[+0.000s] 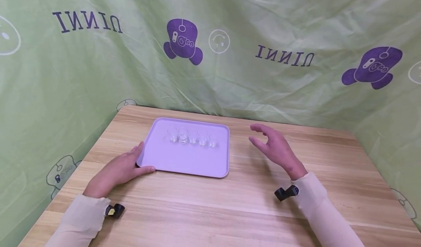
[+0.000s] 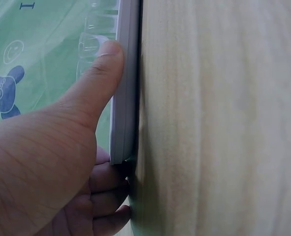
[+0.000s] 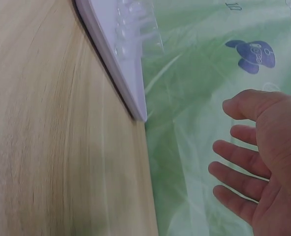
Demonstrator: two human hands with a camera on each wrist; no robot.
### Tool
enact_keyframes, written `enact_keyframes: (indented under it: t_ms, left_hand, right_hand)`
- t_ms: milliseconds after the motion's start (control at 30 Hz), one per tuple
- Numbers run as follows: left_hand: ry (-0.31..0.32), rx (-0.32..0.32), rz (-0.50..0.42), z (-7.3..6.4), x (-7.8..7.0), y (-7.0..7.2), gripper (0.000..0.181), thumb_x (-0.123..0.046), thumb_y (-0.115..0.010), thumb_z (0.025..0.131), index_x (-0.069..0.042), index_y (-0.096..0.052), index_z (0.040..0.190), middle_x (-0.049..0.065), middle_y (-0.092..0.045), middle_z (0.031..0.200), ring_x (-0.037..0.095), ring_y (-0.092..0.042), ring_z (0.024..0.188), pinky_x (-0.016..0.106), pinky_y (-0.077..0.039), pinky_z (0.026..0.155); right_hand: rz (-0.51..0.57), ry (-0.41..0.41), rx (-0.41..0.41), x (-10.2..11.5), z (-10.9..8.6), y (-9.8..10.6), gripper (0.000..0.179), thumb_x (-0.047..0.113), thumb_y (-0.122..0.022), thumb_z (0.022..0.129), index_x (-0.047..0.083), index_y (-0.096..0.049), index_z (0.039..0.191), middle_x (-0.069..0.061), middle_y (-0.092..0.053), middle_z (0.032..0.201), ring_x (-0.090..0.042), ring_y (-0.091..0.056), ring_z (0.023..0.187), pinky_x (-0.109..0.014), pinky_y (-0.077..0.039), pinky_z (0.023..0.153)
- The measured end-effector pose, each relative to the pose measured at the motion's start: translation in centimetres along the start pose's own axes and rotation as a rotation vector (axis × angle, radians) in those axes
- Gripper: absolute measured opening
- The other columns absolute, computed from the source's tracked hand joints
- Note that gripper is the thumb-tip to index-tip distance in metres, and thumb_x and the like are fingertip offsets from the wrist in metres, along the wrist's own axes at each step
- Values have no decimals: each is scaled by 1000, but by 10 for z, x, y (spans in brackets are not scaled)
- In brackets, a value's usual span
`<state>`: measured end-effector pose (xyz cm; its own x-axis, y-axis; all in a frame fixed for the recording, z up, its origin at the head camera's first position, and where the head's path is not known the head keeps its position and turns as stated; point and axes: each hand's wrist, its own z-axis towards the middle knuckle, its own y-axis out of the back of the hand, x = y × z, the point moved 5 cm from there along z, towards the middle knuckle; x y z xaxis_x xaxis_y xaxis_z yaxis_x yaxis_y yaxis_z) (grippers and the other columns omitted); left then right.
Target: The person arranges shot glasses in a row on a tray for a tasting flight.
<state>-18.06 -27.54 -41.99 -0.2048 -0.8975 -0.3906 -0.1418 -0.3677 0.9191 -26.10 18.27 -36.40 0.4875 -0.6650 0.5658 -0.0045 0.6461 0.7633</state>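
Note:
A lilac tray (image 1: 177, 159) lies on the wooden table, bearing a row of several small clear glasses (image 1: 193, 137) toward its back. At the tray's near left corner, my left hand (image 1: 120, 168) holds on, thumb along the front rim and the other fingers at the left side. Seen from the left wrist, the thumb (image 2: 101, 69) lies against the tray's edge while the fingertips bend in by the corner. My right hand (image 1: 274, 146) hovers to the right of the tray, apart from it, with fingers spread and relaxed and nothing in them.
The wooden table (image 1: 263, 210) extends to both sides of the tray and in front of it. Behind it hangs a green printed cloth (image 1: 230, 86), which also runs down the left and right sides. A small dark camera sits on each wrist.

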Motion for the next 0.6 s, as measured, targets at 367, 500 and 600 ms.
enact_keyframes:
  t_ms: [367, 500, 600]
  left_hand:
    - [-3, -1, -4, 0, 2, -2, 116, -70, -64, 91, 16, -21, 155, 41, -32, 153, 55, -36, 140, 63, -34, 112]
    - [-7, -11, -11, 0, 2, -2, 117, -71, -64, 90, 16, -21, 156, 42, -32, 153, 55, -36, 140, 63, -34, 112]
    - [-3, -17, -12, -1, 2, -1, 117, -72, -63, 90, 15, -21, 156, 42, -32, 153, 55, -36, 140, 63, -34, 112]
  right_hand:
    - [-40, -23, -73, -26, -12, 14, 44, 25, -71, 100, 5, -61, 138, -16, -66, 132, -36, -59, 124, -58, -47, 100]
    - [-49, -46, -95, -34, -18, 23, 43, 25, -70, 101, 4, -61, 137, -17, -66, 132, -38, -59, 123, -60, -47, 99]
    - [-49, -78, -94, -41, -22, 30, 45, 27, -69, 101, 3, -60, 138, -19, -64, 135, -41, -57, 125, -61, -45, 101]
